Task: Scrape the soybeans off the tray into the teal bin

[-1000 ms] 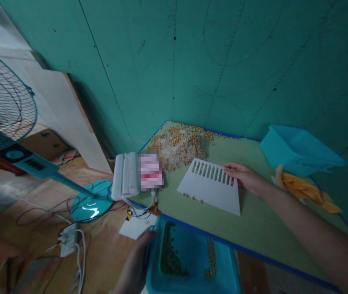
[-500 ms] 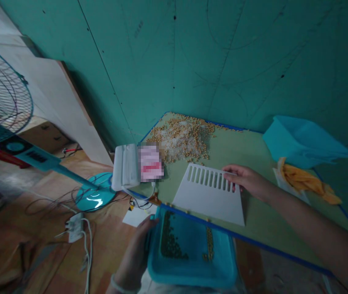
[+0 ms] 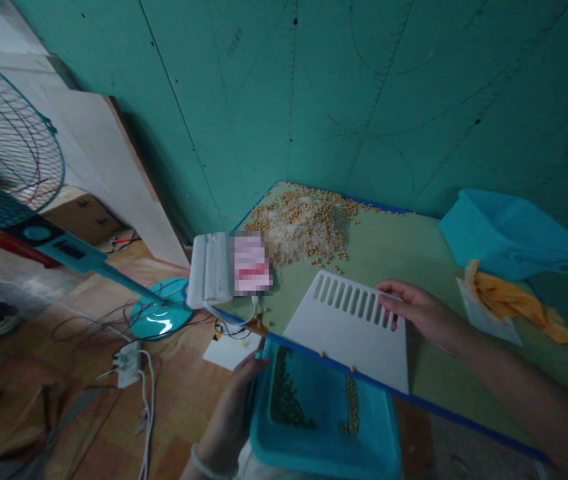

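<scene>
My right hand [image 3: 417, 312] grips the slotted top edge of a white plastic scraper [image 3: 349, 333], whose wide lower edge reaches the blue front rim of the green table [image 3: 414, 263]. A few beans sit at that edge. My left hand [image 3: 231, 410] holds the left side of a teal tray [image 3: 381, 447] just below the table rim; beans lie inside it in two rows. A pile of yellow beans mixed with white grains [image 3: 307, 223] covers the table's far left corner.
A white device [image 3: 214, 270] with a cable sits on the table's left corner. A teal tub [image 3: 509, 233] and an orange cloth [image 3: 514, 300] lie at the right. A standing fan [image 3: 9, 173], its base [image 3: 159, 317] and a power strip [image 3: 127, 363] occupy the floor at left.
My right hand has pulled the scraper toward the front edge, dragging a few beans with it. The tray in my left hand has stayed under the rim.
</scene>
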A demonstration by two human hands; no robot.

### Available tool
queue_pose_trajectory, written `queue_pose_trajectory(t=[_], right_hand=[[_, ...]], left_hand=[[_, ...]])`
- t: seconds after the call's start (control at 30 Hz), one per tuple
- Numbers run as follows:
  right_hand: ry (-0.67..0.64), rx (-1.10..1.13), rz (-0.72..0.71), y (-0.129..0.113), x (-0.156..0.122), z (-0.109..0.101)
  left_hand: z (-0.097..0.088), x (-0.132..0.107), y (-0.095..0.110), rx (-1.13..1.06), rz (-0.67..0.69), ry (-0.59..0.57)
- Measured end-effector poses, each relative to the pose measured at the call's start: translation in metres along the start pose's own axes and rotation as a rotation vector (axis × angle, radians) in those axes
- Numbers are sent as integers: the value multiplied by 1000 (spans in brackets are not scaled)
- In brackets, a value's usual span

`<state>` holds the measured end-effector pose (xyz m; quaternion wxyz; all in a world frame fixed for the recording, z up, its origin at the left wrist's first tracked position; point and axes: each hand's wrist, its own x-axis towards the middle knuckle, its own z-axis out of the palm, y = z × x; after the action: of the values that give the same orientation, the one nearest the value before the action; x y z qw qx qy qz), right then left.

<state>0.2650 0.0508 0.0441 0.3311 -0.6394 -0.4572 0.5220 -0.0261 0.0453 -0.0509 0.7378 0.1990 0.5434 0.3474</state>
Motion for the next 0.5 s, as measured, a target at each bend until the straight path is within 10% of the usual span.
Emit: queue_pose_trajectory(t=[0.3, 0.5], right_hand=[[-19, 12, 6, 7, -24, 8], [280, 79, 129, 27, -56, 12]], left_hand=[[-14, 26, -4, 223, 131, -70], [-30, 26, -9, 318, 198, 48]])
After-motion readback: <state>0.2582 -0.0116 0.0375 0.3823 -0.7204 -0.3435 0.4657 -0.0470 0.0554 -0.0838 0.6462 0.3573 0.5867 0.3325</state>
